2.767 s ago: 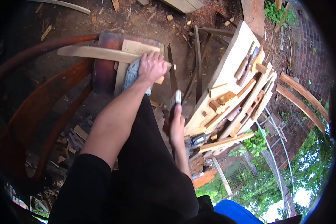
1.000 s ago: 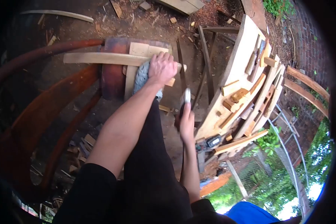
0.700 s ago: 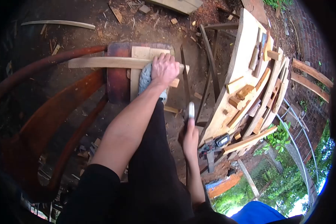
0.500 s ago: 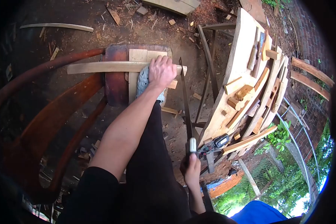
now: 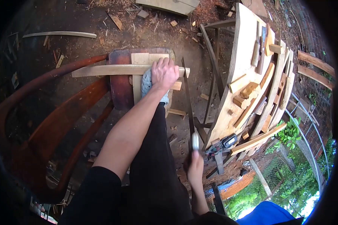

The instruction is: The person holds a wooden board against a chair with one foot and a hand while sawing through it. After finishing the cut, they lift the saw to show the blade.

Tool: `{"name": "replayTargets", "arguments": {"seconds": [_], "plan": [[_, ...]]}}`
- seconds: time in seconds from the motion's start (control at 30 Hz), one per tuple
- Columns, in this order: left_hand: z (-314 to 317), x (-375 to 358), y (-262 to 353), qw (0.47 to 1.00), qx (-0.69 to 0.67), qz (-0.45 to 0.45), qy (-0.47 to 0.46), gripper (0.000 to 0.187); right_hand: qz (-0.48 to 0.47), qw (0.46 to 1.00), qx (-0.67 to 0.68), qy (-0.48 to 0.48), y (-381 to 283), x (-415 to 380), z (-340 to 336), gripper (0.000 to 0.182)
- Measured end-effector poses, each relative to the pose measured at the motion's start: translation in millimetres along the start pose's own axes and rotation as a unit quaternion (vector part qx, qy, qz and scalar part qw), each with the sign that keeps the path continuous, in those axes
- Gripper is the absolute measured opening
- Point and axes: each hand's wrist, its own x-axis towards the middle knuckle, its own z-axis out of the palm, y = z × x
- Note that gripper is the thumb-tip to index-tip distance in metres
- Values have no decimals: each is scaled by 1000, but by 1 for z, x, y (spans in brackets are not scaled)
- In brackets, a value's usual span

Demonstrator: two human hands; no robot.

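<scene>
A long pale wooden strip (image 5: pixel 101 70) lies across the seat of a red-brown chair (image 5: pixel 120 84), over flat light boards (image 5: pixel 140 58). My left hand (image 5: pixel 164 77) is closed over the strip near its right end, pressing it down beside a light blue cloth (image 5: pixel 147 81). My right hand (image 5: pixel 195 165) is wrapped round the pale handle of a saw (image 5: pixel 189 101). The long, narrow blade points away from me and crosses the strip just right of my left hand. My knee, in black cloth, is against the chair's near edge.
At the right stands a workbench (image 5: pixel 233 48) with chisels (image 5: pixel 256 54), wood blocks (image 5: pixel 250 90) and long strips. A dark clamp-like tool (image 5: pixel 223 144) is at its near corner. The chair's curved back (image 5: pixel 37 84) is at the left. Offcuts and shavings litter the ground (image 5: pixel 116 20).
The saw and my right hand have shifted slightly, with the handle a little nearer the blade's far side. The whole view has moved a little. My left hand keeps its hold.
</scene>
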Motion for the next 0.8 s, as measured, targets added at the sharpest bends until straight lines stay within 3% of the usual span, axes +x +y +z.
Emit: {"name": "replayTargets", "arguments": {"seconds": [0.1, 0.13, 0.2, 0.33, 0.37, 0.4, 0.47, 0.5, 0.6, 0.67, 0.73, 0.8], "plan": [[0, -6, -1, 1000, -3, 15, 0, 22, 32, 998, 42, -18, -16, -28, -13, 56], [0, -7, 0, 1000, -8, 14, 0, 22, -4, 1000, 20, -20, -7, -13, -8, 55], [0, -4, -3, 1000, -8, 13, 1, 21, -69, 998, 11, -5, 19, 49, 15, 52], [-3, -1, 1, 998, -7, 32, 51, 14, -40, 997, -19, 55, -54, 202, 84, 70], [-5, -1, 2, 998, -5, 27, 49, 14, -142, 978, -59, 141, -37, 228, 106, 72], [-4, 2, 0, 998, -4, 33, 50, 14, -143, 978, -54, 143, -44, 223, 102, 72], [-1, -2, 0, 998, -9, 30, 52, 14, 18, 999, 6, 39, -49, 189, 79, 66], [-1, 1, -1, 998, -8, 35, 54, 14, -71, 996, -7, 55, -33, 167, 74, 62], [-1, -9, -1, 1000, -3, 23, -2, 20, -4, 999, 42, 11, 22, 20, 37, 48], [0, -4, -3, 1000, -5, 27, 4, 19, 3, 999, 11, 38, 34, -59, 8, 51], [-2, -6, -2, 1000, -7, 25, 4, 19, 28, 996, 80, -17, 6, -70, -11, 54], [-1, 0, -1, 999, -7, 33, 13, 19, 17, 998, 57, -12, 9, -36, -2, 52]]}}
